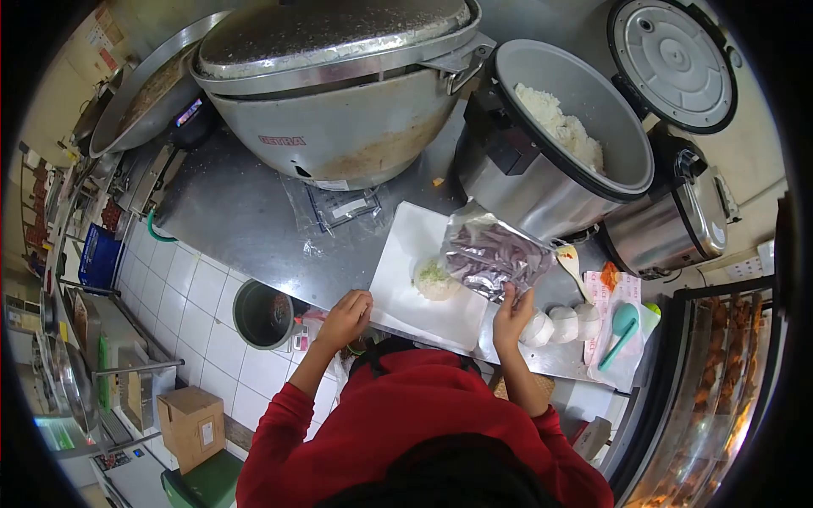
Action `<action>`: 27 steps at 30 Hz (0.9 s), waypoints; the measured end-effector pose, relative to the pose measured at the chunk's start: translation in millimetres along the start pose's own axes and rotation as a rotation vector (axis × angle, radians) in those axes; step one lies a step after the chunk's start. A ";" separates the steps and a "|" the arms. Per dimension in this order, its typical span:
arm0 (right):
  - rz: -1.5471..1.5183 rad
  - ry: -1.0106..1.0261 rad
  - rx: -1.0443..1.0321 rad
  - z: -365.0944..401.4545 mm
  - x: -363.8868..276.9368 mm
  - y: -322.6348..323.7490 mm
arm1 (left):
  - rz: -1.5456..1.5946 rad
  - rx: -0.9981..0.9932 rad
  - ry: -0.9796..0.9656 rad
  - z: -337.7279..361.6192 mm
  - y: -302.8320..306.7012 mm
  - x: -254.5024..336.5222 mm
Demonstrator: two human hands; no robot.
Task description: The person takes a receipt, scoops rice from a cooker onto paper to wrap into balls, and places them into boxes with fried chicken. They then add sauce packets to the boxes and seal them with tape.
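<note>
A mound of rice (436, 279) with green bits on top lies on white paper (398, 292) on the steel table. My right hand (512, 315) pinches the lower edge of a crumpled foil sheet (495, 252), which overlaps the paper's right side beside the rice. At the paper's left edge, my left hand (349, 316) has its fingers curled together; whether they hold the edge is hidden. Several white rounded items (562, 324) stand right of my right hand. A rice paddle (574, 269) lies behind them.
An open cooker (563, 118) of white rice stands behind the foil, with a large lidded pot (339, 127) to its left. A teal scoop (620, 332) rests at the right. A bin (262, 315) is on the floor, and a glass food cabinet (711, 381) stands far right.
</note>
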State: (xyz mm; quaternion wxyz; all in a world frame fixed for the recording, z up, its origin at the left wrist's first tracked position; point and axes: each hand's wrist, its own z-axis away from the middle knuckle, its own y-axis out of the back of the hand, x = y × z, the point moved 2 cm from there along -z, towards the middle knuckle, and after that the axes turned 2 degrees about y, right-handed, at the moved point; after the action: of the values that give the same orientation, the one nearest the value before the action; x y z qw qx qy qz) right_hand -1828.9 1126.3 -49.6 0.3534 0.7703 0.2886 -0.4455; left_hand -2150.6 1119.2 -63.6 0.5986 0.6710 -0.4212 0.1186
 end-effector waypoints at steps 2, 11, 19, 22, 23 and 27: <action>-0.062 -0.055 0.025 5.0 12.5 5.9 | -0.001 0.008 0.003 -1.2 -0.5 0.3; 0.032 -0.064 0.044 9.1 7.1 12.9 | -0.048 0.041 -0.003 -3.0 2.0 2.4; 0.002 0.020 0.069 0.1 -1.7 -17.0 | -0.058 0.006 0.024 -3.2 -0.4 3.4; 0.010 0.012 0.051 -1.5 1.4 -20.0 | -0.093 0.020 -0.003 -2.8 -0.7 2.3; -0.009 -0.057 0.038 -2.5 0.4 -18.1 | -0.091 0.023 -0.004 -3.1 -0.2 2.5; -0.038 -0.133 -0.024 0.9 -0.1 -7.6 | -0.098 0.026 0.003 -2.6 -0.8 2.1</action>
State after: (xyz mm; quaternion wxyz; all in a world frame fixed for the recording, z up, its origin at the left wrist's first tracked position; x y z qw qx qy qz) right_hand -1835.1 1130.0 -52.0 0.3725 0.7289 0.2844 -0.4990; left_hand -2147.8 1120.5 -62.1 0.5953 0.6985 -0.3854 0.0955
